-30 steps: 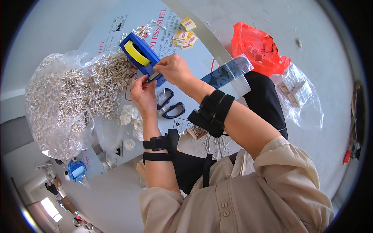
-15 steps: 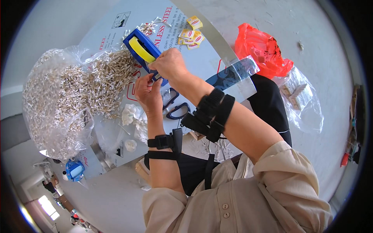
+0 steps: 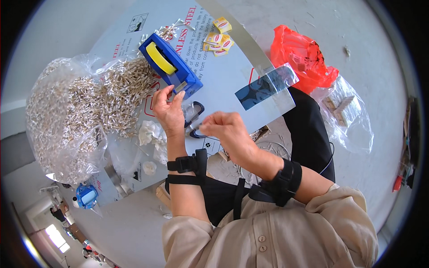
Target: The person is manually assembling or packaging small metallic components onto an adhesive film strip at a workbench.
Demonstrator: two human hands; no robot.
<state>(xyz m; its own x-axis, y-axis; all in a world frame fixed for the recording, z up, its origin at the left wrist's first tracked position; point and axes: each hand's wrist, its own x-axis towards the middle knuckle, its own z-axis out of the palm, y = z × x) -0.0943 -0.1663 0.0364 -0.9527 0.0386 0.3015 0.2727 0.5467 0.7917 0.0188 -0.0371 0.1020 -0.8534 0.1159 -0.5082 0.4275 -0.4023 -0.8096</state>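
Observation:
A blue tape dispenser [image 3: 172, 73] with a yellow roll [image 3: 160, 58] stands on a white printed board [image 3: 223, 76]. My left hand [image 3: 166, 109] is raised just in front of the dispenser's cutter end, its back toward me, so its palm is hidden. My right hand [image 3: 225, 130] is closer to my body with thumb and fingers pinched together; what they pinch is too thin to make out. Black-handled scissors [image 3: 195, 112] lie on the board between and under the two hands.
An open clear bag of several small pale sticks [image 3: 76, 111] fills the left side. Yellow packets [image 3: 216, 38] lie beyond the dispenser. A clear film sheet [image 3: 263, 87], a red bag [image 3: 299, 53] and a clear bag of wooden pieces [image 3: 344, 111] are at the right.
My right hand has drawn back from the dispenser toward my body. My left hand stayed near the cutter end and turned upright.

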